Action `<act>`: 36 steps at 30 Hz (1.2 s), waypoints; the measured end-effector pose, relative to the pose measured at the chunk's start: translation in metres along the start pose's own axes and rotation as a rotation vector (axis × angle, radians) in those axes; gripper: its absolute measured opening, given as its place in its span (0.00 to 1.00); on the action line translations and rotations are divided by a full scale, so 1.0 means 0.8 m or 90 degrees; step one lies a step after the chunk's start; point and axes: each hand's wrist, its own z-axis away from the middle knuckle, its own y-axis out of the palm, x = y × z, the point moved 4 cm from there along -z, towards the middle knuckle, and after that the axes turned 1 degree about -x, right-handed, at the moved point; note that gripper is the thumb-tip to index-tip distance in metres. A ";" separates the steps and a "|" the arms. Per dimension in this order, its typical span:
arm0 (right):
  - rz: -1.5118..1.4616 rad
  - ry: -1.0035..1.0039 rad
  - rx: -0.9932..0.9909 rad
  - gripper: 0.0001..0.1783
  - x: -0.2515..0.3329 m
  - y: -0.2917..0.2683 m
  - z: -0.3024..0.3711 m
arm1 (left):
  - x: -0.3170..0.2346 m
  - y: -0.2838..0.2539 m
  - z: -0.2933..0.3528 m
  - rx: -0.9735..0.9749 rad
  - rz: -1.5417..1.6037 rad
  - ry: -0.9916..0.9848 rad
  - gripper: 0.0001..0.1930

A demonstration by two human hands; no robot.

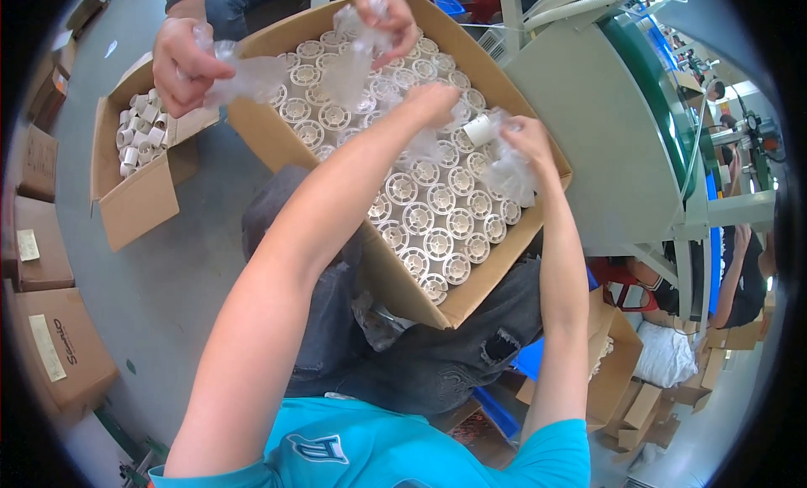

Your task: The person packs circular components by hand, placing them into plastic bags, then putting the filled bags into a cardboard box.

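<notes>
A large open cardboard box (382, 261) in front of me holds rows of round, white, spoked plastic parts (441, 199). My left hand (434, 104) is closed over the middle of the box, with clear film near it; what its fingers hold is hidden. Over the box's right side, my right hand (530, 140) pinches a crumpled clear plastic bag (511, 175). Beside those fingers is a short white cylinder (481, 131), at the bag's upper edge. Across the box, another person's hands (187, 68) hold clear plastic bags (244, 80).
On the floor at left stands a smaller open carton (134, 211) of white cylindrical pieces (139, 135). Closed cartons (63, 345) line the left side. A grey-green machine panel (588, 126) rises close by the box's right edge. More open cartons (618, 362) sit at lower right.
</notes>
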 end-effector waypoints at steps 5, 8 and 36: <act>0.129 -0.018 0.159 0.21 0.020 0.018 0.014 | 0.008 0.015 0.010 0.063 -0.070 -0.014 0.14; 0.113 0.033 0.146 0.23 0.020 0.011 0.011 | 0.007 0.018 0.007 0.077 -0.067 -0.023 0.14; 0.380 -0.243 0.089 0.09 0.070 0.019 0.026 | -0.008 0.001 0.002 0.045 -0.021 0.028 0.16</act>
